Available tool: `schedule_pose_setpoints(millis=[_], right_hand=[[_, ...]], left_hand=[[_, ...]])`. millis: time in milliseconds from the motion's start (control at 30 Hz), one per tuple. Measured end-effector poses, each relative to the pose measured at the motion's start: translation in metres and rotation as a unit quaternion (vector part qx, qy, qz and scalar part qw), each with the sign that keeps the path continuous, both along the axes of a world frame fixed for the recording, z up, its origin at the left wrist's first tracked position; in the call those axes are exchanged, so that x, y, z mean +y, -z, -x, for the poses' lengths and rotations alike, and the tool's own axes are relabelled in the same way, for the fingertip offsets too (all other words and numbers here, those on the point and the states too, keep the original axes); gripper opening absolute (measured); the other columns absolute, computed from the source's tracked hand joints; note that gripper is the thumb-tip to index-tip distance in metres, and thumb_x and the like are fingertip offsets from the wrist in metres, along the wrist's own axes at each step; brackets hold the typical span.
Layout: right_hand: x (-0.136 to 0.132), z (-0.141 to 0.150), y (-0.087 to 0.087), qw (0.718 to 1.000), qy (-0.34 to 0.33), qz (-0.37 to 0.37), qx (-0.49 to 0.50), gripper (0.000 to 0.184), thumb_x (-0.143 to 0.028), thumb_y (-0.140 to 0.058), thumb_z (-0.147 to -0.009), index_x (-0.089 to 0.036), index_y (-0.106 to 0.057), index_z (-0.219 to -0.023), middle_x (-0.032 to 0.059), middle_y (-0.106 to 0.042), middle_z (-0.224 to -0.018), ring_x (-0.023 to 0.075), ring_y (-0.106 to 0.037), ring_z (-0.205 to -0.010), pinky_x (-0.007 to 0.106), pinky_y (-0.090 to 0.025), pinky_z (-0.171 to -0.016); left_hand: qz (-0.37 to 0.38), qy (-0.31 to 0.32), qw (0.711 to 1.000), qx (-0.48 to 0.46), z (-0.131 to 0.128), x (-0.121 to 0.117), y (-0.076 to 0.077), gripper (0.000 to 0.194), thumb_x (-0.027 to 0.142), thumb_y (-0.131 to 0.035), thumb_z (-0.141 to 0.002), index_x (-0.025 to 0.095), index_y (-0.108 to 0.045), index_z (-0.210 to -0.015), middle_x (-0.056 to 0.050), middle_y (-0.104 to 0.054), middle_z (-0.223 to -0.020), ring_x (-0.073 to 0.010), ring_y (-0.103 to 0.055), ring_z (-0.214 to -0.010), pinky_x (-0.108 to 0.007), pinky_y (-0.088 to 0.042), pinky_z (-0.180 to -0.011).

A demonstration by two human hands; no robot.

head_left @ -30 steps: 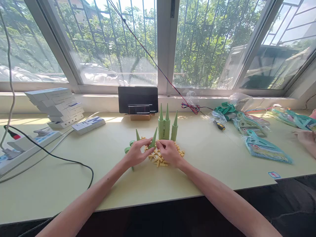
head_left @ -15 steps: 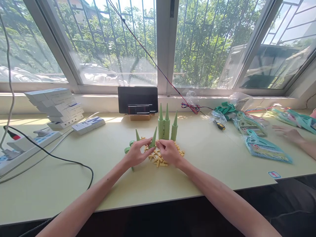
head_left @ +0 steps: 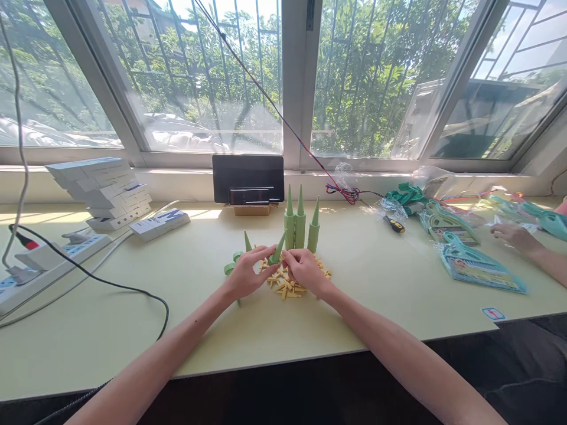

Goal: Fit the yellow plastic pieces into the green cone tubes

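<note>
Between its thumb and fingers, my left hand [head_left: 248, 271] grips a green cone [head_left: 277, 250], its point tilted up and to the right. My right hand [head_left: 305, 270] is closed in a pinch right beside the cone; whatever its fingertips hold is too small or hidden to make out. Under and around both hands lie many small tan pegs [head_left: 290, 289]. Just behind stand three green cone-topped towers [head_left: 300, 227], two side by side and a shorter one to their right. Left of my left hand are another green cone [head_left: 247, 241] and some green rings [head_left: 229, 268], partly covered.
A tablet with a phone before it [head_left: 248, 180] leans near the window. White boxes [head_left: 117, 198] and a power strip [head_left: 53, 265] with cables lie left. A screwdriver [head_left: 393, 224] and bagged dustpan sets [head_left: 481, 268] lie right, near a co-worker's hand [head_left: 516, 236].
The cone in my left hand has tipped slightly to the right; my hands otherwise stay in place. At the far right, the co-worker's hand has moved among the bagged sets.
</note>
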State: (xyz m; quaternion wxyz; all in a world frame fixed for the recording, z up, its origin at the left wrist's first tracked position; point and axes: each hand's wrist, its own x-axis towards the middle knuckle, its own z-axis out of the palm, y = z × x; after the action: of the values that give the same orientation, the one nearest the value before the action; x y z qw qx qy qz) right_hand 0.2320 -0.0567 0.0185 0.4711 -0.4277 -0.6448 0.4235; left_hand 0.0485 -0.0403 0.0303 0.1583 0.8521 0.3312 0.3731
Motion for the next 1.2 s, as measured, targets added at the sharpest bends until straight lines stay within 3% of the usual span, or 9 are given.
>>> schedule_pose_setpoints(millis=[200,667,933,1067,1200], right_hand=[[-0.0028,0.0007,-0.0012,0.994,0.027,-0.086,-0.060,0.042,-0.044,-0.043,-0.094,-0.019,-0.042,-0.059,-0.0043,-0.035,-0.051,0.0095,-0.030,-0.049,0.025,-0.024,-0.050],[-0.0031,0.0008,0.0005,0.989,0.025,-0.118,-0.088,0.042,-0.044,-0.039,-0.096,-0.020,-0.041,-0.061,-0.0031,-0.039,-0.056,0.0113,-0.034,-0.054,0.026,-0.027,-0.055],[-0.0011,-0.0029,0.0037,0.968,0.016,-0.201,-0.150,0.038,-0.039,-0.035,-0.097,-0.021,-0.026,-0.065,-0.0031,-0.036,-0.059,0.0113,-0.029,-0.056,0.027,-0.024,-0.057],[0.0002,-0.0042,0.0047,0.960,0.010,-0.228,-0.164,0.036,-0.036,-0.034,-0.098,-0.021,-0.025,-0.066,-0.0027,-0.035,-0.061,0.0116,-0.030,-0.057,0.027,-0.024,-0.058],[-0.0012,-0.0028,0.0033,0.967,0.015,-0.207,-0.151,0.037,-0.038,-0.034,-0.098,-0.021,-0.026,-0.066,-0.0030,-0.035,-0.060,0.0113,-0.031,-0.056,0.026,-0.024,-0.057]], left_hand=[[0.000,0.020,1.000,0.000,0.0005,0.0014,0.0004,0.032,0.029,-0.053,-0.097,0.023,-0.063,-0.127,-0.002,-0.063,-0.085,-0.0143,-0.057,-0.078,-0.026,-0.046,-0.075],[0.007,-0.004,1.000,0.009,0.0016,0.0028,-0.0001,0.033,0.037,-0.045,-0.099,0.019,-0.073,-0.106,-0.003,-0.062,-0.075,-0.0153,-0.054,-0.070,-0.027,-0.045,-0.066],[0.038,-0.012,0.999,-0.011,0.0009,0.0007,-0.0042,0.040,0.041,-0.045,-0.098,0.016,-0.071,-0.081,0.002,-0.052,-0.060,-0.0114,-0.043,-0.057,-0.023,-0.037,-0.055],[0.057,-0.011,0.998,-0.015,0.0014,-0.0001,-0.0054,0.039,0.041,-0.045,-0.097,0.016,-0.070,-0.079,0.002,-0.050,-0.059,-0.0116,-0.043,-0.058,-0.023,-0.035,-0.055],[0.055,-0.006,0.998,-0.017,0.0026,0.0006,-0.0039,0.036,0.040,-0.047,-0.097,0.016,-0.070,-0.084,0.001,-0.057,-0.066,-0.0127,-0.048,-0.063,-0.023,-0.039,-0.060]])
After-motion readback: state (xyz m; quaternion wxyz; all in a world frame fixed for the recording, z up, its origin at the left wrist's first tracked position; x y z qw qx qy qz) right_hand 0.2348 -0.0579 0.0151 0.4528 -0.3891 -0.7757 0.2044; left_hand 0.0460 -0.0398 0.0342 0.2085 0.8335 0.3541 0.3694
